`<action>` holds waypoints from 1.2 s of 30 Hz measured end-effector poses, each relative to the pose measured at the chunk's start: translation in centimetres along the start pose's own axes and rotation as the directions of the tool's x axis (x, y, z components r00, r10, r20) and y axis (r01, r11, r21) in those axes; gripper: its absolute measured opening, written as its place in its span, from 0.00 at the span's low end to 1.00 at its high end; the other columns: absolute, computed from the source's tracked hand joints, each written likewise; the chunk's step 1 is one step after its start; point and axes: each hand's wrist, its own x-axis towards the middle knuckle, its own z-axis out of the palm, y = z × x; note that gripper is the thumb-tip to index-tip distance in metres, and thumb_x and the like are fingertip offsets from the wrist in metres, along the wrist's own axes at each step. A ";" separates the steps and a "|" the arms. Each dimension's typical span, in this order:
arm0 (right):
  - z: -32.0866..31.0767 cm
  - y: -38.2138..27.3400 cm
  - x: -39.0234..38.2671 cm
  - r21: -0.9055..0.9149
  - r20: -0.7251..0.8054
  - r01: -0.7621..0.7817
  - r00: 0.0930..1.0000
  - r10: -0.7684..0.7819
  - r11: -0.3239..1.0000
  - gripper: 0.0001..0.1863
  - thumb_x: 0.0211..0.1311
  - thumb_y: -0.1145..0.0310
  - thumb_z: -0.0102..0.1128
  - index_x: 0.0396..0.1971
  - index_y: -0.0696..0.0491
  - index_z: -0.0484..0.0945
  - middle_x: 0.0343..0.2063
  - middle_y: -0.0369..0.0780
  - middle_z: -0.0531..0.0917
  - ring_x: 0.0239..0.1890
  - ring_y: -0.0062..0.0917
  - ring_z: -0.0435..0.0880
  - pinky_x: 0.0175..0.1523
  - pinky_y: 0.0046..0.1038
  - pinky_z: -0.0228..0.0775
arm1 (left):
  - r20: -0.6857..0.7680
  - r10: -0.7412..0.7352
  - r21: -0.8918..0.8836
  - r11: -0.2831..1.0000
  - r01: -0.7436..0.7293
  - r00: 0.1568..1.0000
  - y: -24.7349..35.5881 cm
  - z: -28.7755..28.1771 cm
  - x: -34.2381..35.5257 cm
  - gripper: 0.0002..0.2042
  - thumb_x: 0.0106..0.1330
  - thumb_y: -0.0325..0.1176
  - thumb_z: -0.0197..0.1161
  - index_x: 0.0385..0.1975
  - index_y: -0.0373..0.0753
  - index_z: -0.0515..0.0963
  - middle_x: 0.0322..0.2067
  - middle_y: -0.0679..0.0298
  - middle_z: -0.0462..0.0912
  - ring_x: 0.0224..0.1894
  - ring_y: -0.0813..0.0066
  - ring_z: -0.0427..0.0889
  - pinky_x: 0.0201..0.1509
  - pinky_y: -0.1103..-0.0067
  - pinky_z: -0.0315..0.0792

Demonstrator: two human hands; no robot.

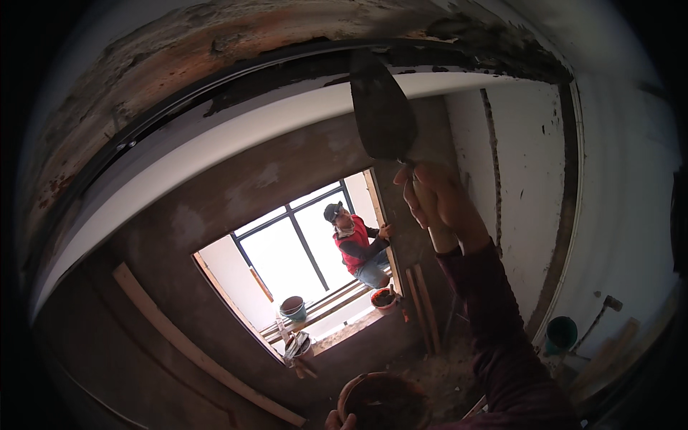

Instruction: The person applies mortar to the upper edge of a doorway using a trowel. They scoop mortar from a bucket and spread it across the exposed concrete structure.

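Note:
My right hand (453,202) is raised, its fingers wrapped round the pale handle of a trowel (383,118). The dark, broad blade points upward, its tip at the dark strip along the overhead beam (287,107); whether it touches cannot be made out. Dark mortar-like patches cling along this strip. At the lower edge my left hand (340,421) grips the rim of a round brown bucket (351,390), with only the fingers in view. The bucket's inside is dark and its contents are hard to make out.
Across the room a person (356,247) in a red vest crouches in a window opening. A blue-grey bucket (292,308) and a reddish bucket (384,299) stand on its ledge. Boards (424,308) lean below. A green bucket (561,333) stands at right.

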 end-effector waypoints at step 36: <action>13.7 1.2 -4.9 0.528 0.095 -0.177 0.984 0.150 0.831 0.20 0.79 0.56 0.39 0.44 0.58 0.74 0.16 0.37 0.74 0.11 0.20 0.72 0.16 0.23 0.65 | 0.232 0.410 0.735 0.520 -0.435 0.882 4.0 -1.3 -2.5 0.03 0.59 0.22 0.59 0.32 0.36 0.75 0.32 0.50 0.72 0.33 0.48 0.76 0.32 0.60 0.69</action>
